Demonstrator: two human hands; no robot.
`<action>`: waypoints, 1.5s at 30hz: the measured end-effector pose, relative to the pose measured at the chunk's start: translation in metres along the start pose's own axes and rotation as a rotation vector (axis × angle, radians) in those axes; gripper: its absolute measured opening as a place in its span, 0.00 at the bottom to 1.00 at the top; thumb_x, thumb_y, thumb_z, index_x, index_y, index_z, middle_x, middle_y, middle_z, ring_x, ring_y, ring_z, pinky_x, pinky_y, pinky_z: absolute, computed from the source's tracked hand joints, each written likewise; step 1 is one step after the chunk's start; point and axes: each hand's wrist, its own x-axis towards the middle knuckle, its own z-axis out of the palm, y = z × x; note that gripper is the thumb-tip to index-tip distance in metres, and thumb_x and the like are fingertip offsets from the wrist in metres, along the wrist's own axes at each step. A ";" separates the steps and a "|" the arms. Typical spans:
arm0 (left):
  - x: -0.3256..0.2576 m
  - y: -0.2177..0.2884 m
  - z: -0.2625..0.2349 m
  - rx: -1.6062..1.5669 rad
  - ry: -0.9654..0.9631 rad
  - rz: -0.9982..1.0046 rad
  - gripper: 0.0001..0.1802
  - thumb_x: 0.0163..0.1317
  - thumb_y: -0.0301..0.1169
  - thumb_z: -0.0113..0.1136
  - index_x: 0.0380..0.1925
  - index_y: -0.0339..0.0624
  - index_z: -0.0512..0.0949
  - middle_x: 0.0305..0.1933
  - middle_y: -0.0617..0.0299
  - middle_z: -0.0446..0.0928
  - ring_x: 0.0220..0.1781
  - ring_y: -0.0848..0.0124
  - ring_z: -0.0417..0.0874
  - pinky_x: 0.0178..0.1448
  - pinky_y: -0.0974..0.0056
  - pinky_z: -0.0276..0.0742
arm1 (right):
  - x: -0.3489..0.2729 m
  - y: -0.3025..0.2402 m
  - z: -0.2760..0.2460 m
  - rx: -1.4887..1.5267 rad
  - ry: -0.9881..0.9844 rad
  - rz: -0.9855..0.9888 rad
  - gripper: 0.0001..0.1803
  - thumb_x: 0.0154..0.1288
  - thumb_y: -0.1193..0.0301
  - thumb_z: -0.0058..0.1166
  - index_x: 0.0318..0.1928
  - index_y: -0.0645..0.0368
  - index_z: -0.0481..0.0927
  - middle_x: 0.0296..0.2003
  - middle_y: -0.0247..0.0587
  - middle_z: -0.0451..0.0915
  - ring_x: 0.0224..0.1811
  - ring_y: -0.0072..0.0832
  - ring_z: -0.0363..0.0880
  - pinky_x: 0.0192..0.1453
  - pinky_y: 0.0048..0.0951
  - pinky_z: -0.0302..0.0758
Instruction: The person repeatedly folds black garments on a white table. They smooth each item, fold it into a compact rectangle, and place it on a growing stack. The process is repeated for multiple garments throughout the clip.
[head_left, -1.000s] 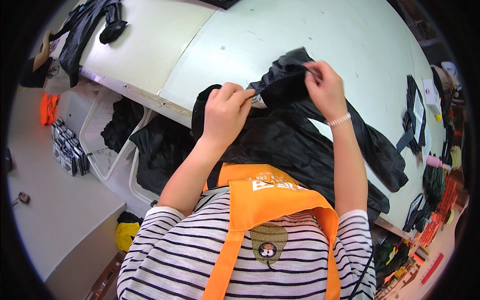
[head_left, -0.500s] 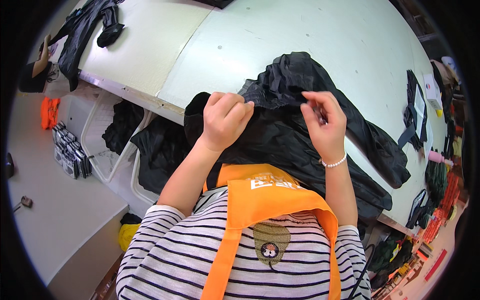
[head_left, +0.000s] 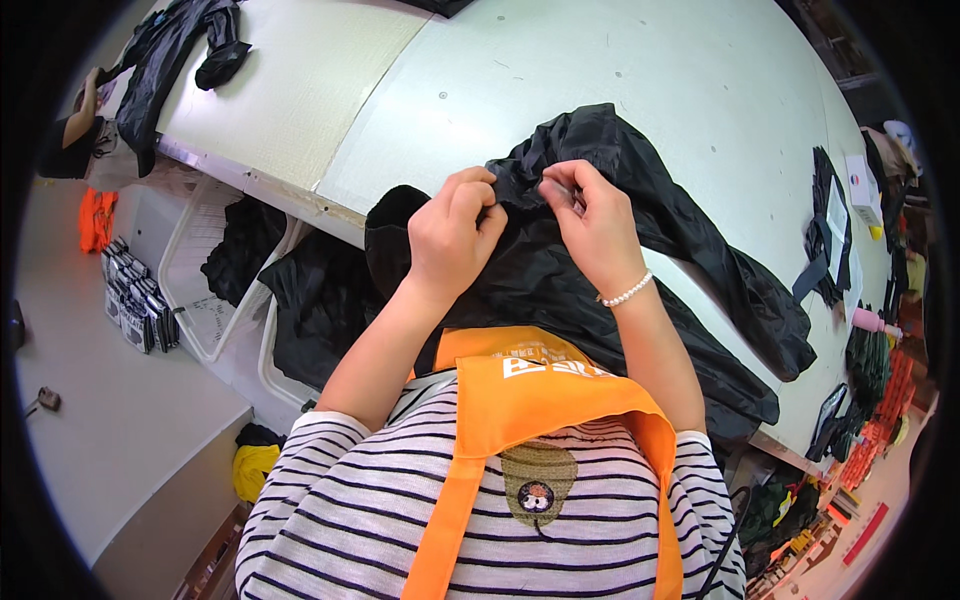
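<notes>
Black, slippery-looking garment (head_left: 600, 270) lies bunched on the pale table (head_left: 640, 90), its lower half hanging over the near edge at six o'clock. Left hand (head_left: 452, 232) and right hand (head_left: 592, 228) both pinch shut on one fold near its top. Thin fabric may slide from the pinch, or the hanging weight may drag it off.

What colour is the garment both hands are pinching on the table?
Plain black, a thin crumpled fabric garment without any pattern; the head view shows it clearly.
</notes>
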 end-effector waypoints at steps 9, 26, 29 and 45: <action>0.009 0.000 -0.004 0.002 -0.058 -0.326 0.11 0.45 0.19 0.66 0.28 0.40 0.75 0.29 0.62 0.77 0.17 0.75 0.71 0.22 0.72 0.67 | -0.014 0.016 0.001 -0.202 0.043 -0.355 0.10 0.48 0.78 0.59 0.35 0.58 0.78 0.37 0.35 0.79 0.27 0.34 0.80 0.30 0.28 0.76; 0.013 0.001 -0.001 -0.493 -0.093 -0.736 0.13 0.59 0.22 0.53 0.44 0.31 0.77 0.37 0.58 0.82 0.37 0.78 0.79 0.44 0.73 0.74 | -0.005 -0.002 0.018 0.420 -0.081 -0.045 0.24 0.58 0.67 0.63 0.51 0.63 0.69 0.38 0.38 0.73 0.33 0.19 0.71 0.36 0.21 0.71; 0.014 0.002 0.004 -0.467 -0.077 -0.657 0.13 0.61 0.24 0.51 0.44 0.30 0.77 0.33 0.60 0.81 0.32 0.79 0.78 0.40 0.72 0.74 | 0.007 -0.007 0.011 0.393 0.003 -0.039 0.17 0.65 0.67 0.54 0.47 0.64 0.68 0.40 0.44 0.73 0.36 0.30 0.74 0.42 0.29 0.73; 0.021 -0.001 0.010 -0.695 -0.046 -0.892 0.10 0.61 0.26 0.53 0.33 0.29 0.80 0.23 0.71 0.74 0.25 0.85 0.67 0.28 0.76 0.62 | 0.012 0.003 0.012 0.088 0.045 -0.232 0.11 0.62 0.69 0.56 0.41 0.61 0.73 0.36 0.41 0.75 0.35 0.35 0.78 0.38 0.29 0.75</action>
